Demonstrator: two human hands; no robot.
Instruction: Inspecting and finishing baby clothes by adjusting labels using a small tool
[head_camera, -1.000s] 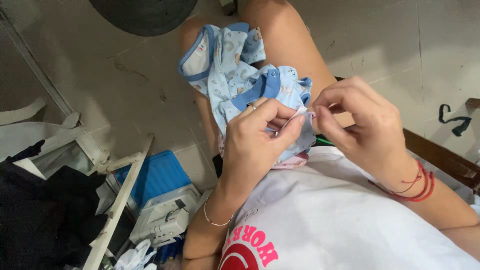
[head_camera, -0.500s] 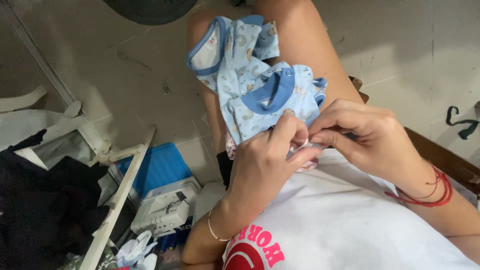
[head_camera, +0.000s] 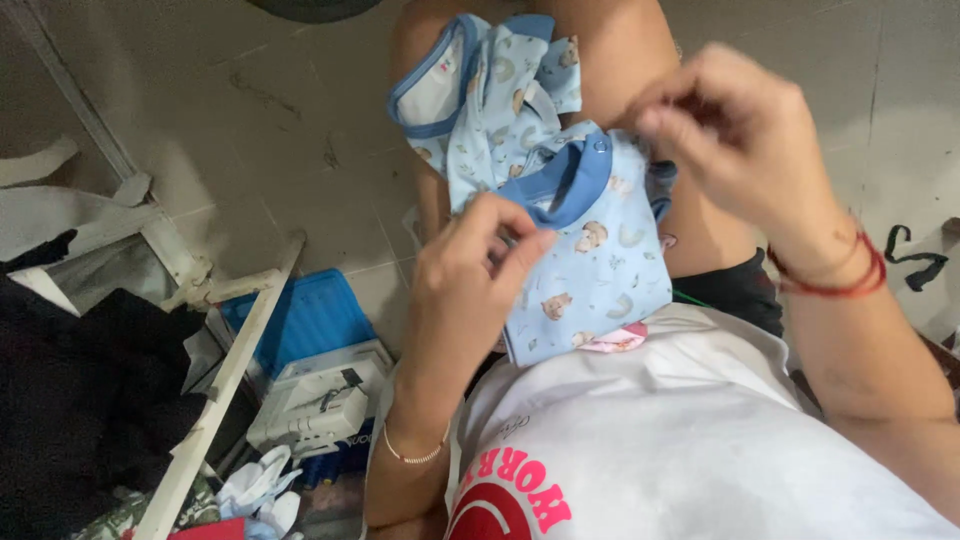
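A small light blue baby garment (head_camera: 585, 255) with a bear and moon print and darker blue trim lies across my lap and thighs. My left hand (head_camera: 470, 275) pinches its left edge near the blue collar band. My right hand (head_camera: 735, 140) is raised above the garment's right side with fingertips pinched together; I cannot tell whether a thread or something else small is between them. A second piece of the same printed cloth (head_camera: 480, 95) lies bunched higher up on my leg.
A blue plastic lid (head_camera: 300, 315) and a white machine-like box (head_camera: 320, 400) sit on the tiled floor at left. A white wooden frame (head_camera: 215, 390) leans there beside dark cloth (head_camera: 80, 400). A black scrap (head_camera: 915, 260) lies on the floor at right.
My hands were together at the garment's lower edge; now the right hand has lifted up and to the right, away from the left. The garment lies more spread out.
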